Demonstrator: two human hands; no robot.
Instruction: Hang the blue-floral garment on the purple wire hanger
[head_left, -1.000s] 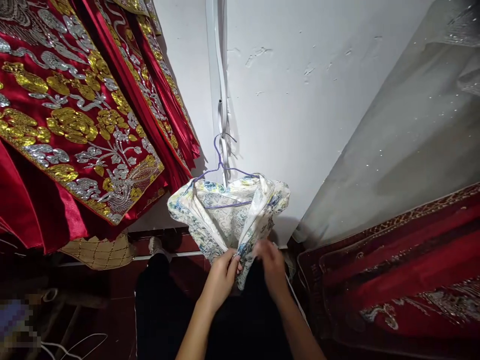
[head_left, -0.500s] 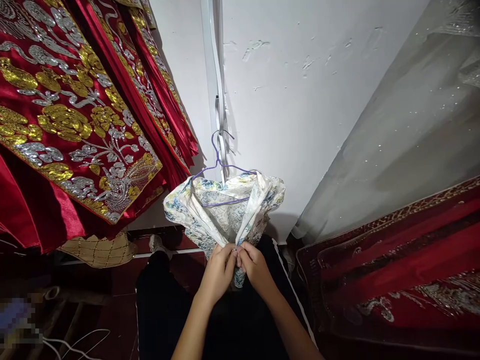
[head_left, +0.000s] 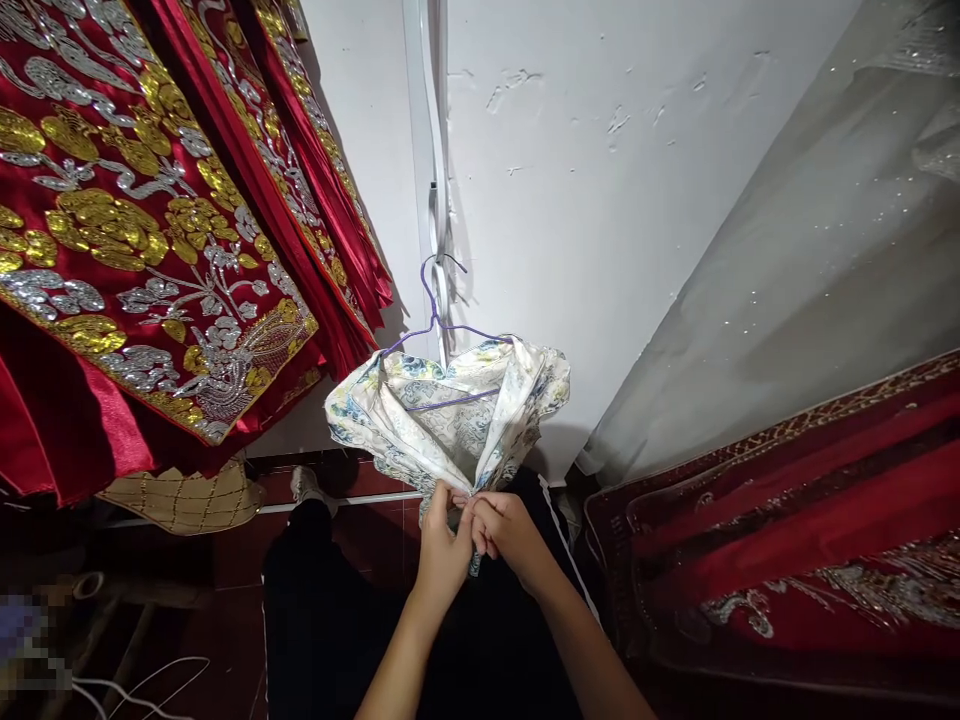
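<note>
A floral garment, white with blue and yellow print, hangs on a purple wire hanger in front of me. Its neckline opens in a V. At the bottom of that V, my left hand pinches the front edge of the cloth. Close against it, my right hand has its fingers curled and closed on the other front edge. Both hands meet at one point, and whatever small fastening may be between the fingertips is hidden. The lower part of the garment falls behind my hands.
A white metal stand holds the hanger against a white wall. Red embroidered garments hang at left, and a sheer glittering fabric with red cloth at right. A white cable lies lower left.
My left hand has turned more upright and its fingers have shifted at the cloth edge. My right fingers have curled further. The garment stays on the hanger.
</note>
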